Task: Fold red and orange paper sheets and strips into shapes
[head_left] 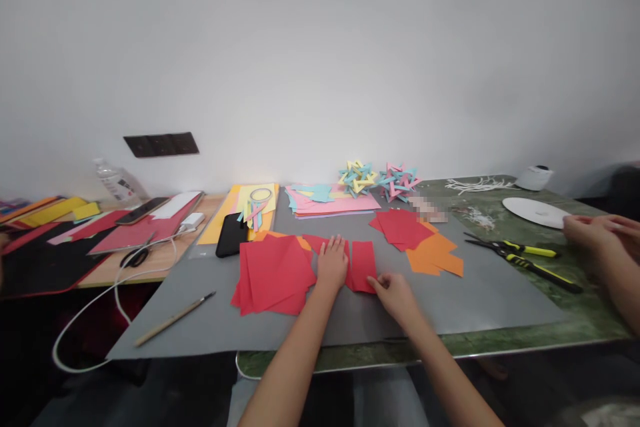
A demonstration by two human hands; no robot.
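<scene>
Red folded paper piece (363, 265) lies flat on the grey mat (470, 300) that covers the middle of the surface, right between the person's two hands. Left hand (333, 263) rests palm down with fingers spread flat, pressing on the left edge of that piece and on the red paper beside it; it grips nothing. Right hand (396, 293) sits just below and to the right, its fingertips pinching the lower right corner of the piece, fingers loosely curled. Immediately left of the left hand spreads a stack of red square paper sheets (274, 275), partly covering an orange sheet. Farther right lie more red and orange paper squares (420, 241), well apart from the hands. A wooden-handled thin tool (175, 318) lies on the mat's left part, and yellow-handled pliers (525, 257) lie near another person's hands (597, 230) at the right edge.
</scene>
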